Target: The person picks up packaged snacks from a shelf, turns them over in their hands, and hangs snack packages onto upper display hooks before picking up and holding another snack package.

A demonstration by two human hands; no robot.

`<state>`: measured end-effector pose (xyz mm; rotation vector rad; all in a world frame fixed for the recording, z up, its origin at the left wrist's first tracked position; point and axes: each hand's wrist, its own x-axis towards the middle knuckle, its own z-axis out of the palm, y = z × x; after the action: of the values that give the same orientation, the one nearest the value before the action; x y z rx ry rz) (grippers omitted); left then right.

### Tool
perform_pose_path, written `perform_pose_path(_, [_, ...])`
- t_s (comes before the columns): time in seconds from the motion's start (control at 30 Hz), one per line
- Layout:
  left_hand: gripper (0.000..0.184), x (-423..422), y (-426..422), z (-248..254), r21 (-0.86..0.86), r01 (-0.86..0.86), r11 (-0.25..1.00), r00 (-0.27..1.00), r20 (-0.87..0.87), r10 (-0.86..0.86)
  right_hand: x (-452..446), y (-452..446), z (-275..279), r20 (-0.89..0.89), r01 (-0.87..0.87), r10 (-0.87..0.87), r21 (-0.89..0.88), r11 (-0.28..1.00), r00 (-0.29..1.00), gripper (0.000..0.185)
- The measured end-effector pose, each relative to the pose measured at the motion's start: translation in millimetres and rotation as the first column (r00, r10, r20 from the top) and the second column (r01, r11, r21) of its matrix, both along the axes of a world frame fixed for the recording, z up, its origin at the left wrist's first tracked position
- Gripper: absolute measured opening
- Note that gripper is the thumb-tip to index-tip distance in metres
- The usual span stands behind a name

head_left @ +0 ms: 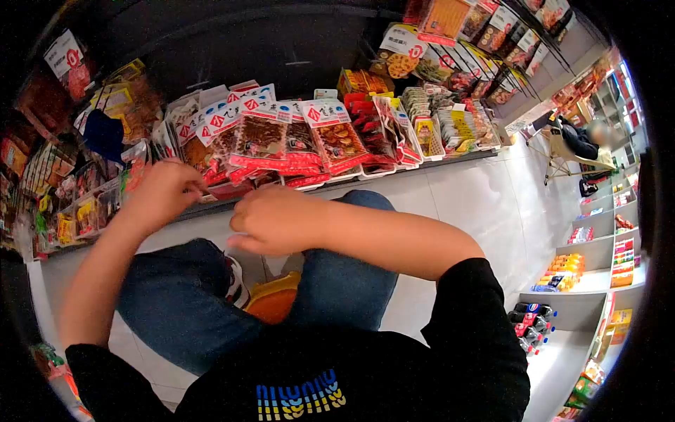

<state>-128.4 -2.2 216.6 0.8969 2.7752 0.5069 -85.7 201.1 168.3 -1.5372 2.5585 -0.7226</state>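
Left hand (167, 191) and right hand (274, 219) point inward, fingers curled.

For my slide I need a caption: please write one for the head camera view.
Left hand and right hand near packaged food on a shop shelf.

Low shelf (450, 161): red-and-white snack packets (261, 137) lie overlapping along it. Left hand (163, 193) is at its front edge, fingers bent. Right hand (278, 221) is just in front, fingers curled; contact with packets cannot be determined. Bent, jeans-clad legs (344, 285) are before the shelf. Drink bottles (533, 325) stand on white shelving (566, 337) to its right.
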Motion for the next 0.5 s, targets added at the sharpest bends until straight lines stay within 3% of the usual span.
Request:
perform_pose_path(0.07, [0.012, -2.0, -1.7, -12.4, -0.016, 0.101, 0.995, 0.994, -0.046, -0.101, -4.9, 0.8, 6.4, -0.052, 0.049, -0.044, 0.108, 0.993, 0.998, 0.034])
perform_pose_path(0.2, [0.012, -20.5, -21.3, -44.9, -0.019, 0.183, 0.983, 0.983, 0.03, -0.182, -24.0, 5.1, 0.8, -0.066, 0.086, -0.079, 0.111, 0.99, 0.995, 0.034])
perform_pose_path(0.33, [0.011, -34.0, -41.0, -64.9, -0.02, 0.174, 0.985, 0.983, 0.067, -0.173, -45.5, 7.5, -9.9, 0.151, 0.15, -0.203, 0.303, 0.941, 0.967, 0.039])
perform_pose_path(0.5, [0.01, -58.4, -52.4, -88.4, 0.045, 0.19, 0.981, 0.977, 0.087, -0.194, -76.8, 10.9, -29.2, 0.28, 0.163, -0.259, 0.325, 0.932, 0.925, 0.04])
